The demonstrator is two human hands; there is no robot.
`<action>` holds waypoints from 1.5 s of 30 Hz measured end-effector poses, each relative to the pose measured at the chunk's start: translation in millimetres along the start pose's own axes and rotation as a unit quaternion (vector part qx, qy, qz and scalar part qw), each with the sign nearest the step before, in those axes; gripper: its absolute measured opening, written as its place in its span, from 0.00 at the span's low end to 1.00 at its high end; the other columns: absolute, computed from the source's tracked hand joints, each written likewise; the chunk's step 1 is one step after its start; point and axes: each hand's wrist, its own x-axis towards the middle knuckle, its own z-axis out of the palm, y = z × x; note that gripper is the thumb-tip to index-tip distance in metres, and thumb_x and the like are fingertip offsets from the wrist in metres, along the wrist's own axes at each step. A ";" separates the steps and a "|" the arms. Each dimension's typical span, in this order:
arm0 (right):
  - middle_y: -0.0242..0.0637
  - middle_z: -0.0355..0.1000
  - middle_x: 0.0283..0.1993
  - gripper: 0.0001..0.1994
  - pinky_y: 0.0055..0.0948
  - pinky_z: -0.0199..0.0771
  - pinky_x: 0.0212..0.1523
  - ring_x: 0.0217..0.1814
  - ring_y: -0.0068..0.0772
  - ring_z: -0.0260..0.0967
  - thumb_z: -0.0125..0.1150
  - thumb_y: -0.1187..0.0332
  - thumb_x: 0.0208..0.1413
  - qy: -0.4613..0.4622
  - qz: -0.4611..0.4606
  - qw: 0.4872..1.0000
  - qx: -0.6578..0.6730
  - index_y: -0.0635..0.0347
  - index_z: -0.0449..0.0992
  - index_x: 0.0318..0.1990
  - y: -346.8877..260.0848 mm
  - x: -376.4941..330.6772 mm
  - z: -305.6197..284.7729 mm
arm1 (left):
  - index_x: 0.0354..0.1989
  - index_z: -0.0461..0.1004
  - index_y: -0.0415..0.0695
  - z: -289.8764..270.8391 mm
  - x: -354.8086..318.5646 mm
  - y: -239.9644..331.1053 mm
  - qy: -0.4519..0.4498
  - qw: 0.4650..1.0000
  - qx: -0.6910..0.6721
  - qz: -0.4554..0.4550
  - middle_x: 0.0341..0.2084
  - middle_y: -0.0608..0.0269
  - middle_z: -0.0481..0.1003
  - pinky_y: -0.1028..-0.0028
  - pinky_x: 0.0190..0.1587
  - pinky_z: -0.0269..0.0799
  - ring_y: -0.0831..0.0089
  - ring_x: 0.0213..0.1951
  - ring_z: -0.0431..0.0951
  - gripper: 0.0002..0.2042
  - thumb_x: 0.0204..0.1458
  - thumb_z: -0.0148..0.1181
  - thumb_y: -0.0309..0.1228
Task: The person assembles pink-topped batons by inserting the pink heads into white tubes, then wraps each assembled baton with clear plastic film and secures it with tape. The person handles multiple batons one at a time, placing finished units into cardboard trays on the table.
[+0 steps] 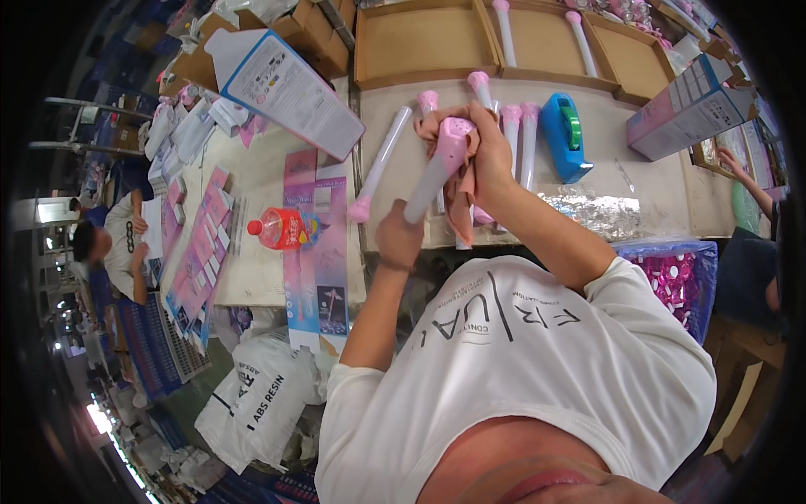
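- With the left hand (400,233), blurred, curled round the clear shaft's lower end, and the right hand (494,155) closed on a brown cloth (462,206) bunched about the pink head, holds a pink-headed wand (432,181) slantwise near the centre of the frame.
- Seems to be midway through wiping this wand, judging by the cloth at its head; cannot tell how much of the surface is done.
- Has a loose wand (359,208) lying just left of the hands, pink end toward the lower edge of the frame, and a pair of wands (529,147) side by side just right of them, with further pink ends partly hidden behind the cloth.
- Probably leaves at least some of these to handle; cannot tell wiped from unwiped by looks.
- Has two wands (579,38) set in a cardboard tray (546,38) at the top, right of centre: perhaps finished, perhaps waiting.
- Cannot see any boxed wand, nor to the bottom of the tilted printed carton (290,92) at upper left or the upright carton (688,109) at upper right.
- Has flat printed cartons (315,252) left of centre, apparently not yet folded up, and a blue tape dispenser (556,139) right of the hands, untouched.
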 end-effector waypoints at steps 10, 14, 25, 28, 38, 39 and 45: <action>0.50 0.72 0.35 0.23 0.33 0.72 0.46 0.38 0.42 0.74 0.33 0.55 0.63 0.070 -0.091 0.993 0.042 0.71 0.65 0.39 -2.6 17.2 25.1 | 0.37 0.70 0.35 -4.3 21.4 19.0 0.001 0.995 -0.100 0.020 0.23 0.49 0.75 0.63 0.27 0.72 0.58 0.22 0.76 0.19 0.49 0.63 0.41; 0.46 0.72 0.29 0.17 0.33 0.73 0.24 0.25 0.40 0.72 0.38 0.58 0.62 0.051 -0.078 0.996 0.015 0.65 0.68 0.35 -24.8 33.3 15.5 | 0.37 0.68 0.35 -12.2 0.9 27.6 -0.098 0.957 -0.273 0.022 0.23 0.47 0.74 0.62 0.24 0.72 0.58 0.18 0.75 0.18 0.48 0.63 0.38; 0.44 0.72 0.31 0.32 0.34 0.69 0.21 0.24 0.33 0.69 0.35 0.38 0.59 0.030 -0.107 0.994 -0.006 0.62 0.69 0.33 -12.6 51.1 5.5 | 0.34 0.71 0.33 -2.4 6.4 30.3 -0.052 0.984 -0.159 -0.062 0.24 0.39 0.75 0.58 0.33 0.72 0.43 0.31 0.77 0.20 0.47 0.63 0.41; 0.42 0.71 0.30 0.33 0.30 0.65 0.17 0.19 0.29 0.64 0.36 0.34 0.57 -0.049 -0.109 0.989 -0.083 0.61 0.68 0.32 -7.3 42.8 3.1 | 0.33 0.71 0.33 -13.1 -0.6 39.7 -0.044 0.990 -0.117 -0.070 0.21 0.44 0.76 0.59 0.29 0.72 0.49 0.25 0.78 0.18 0.48 0.63 0.39; 0.27 0.58 0.20 0.12 0.25 0.60 0.14 0.17 0.17 0.57 0.62 0.66 0.52 -0.219 0.213 0.945 0.120 0.57 0.63 0.32 4.8 -9.6 36.0 | 0.33 0.62 0.41 -70.4 -34.4 60.3 -0.466 0.488 -0.734 -0.078 0.11 0.61 0.63 0.65 0.18 0.67 0.66 0.12 0.67 0.09 0.50 0.58 0.26; 0.26 0.58 0.20 0.11 0.24 0.60 0.14 0.18 0.17 0.57 0.62 0.69 0.51 -0.231 0.234 0.935 0.131 0.58 0.63 0.32 6.5 -12.2 34.7 | 0.33 0.62 0.42 -74.1 -33.5 62.4 -0.480 0.505 -0.711 -0.090 0.12 0.61 0.63 0.65 0.18 0.67 0.66 0.12 0.67 0.10 0.50 0.58 0.26; 0.28 0.58 0.21 0.10 0.24 0.58 0.16 0.19 0.15 0.56 0.59 0.77 0.50 -0.146 0.046 0.985 -0.080 0.59 0.61 0.30 37.5 -22.0 33.7 | 0.35 0.72 0.35 -69.8 -12.0 66.5 -0.067 0.921 -0.381 -0.037 0.21 0.61 0.74 0.74 0.18 0.66 0.74 0.16 0.72 0.09 0.44 0.61 0.23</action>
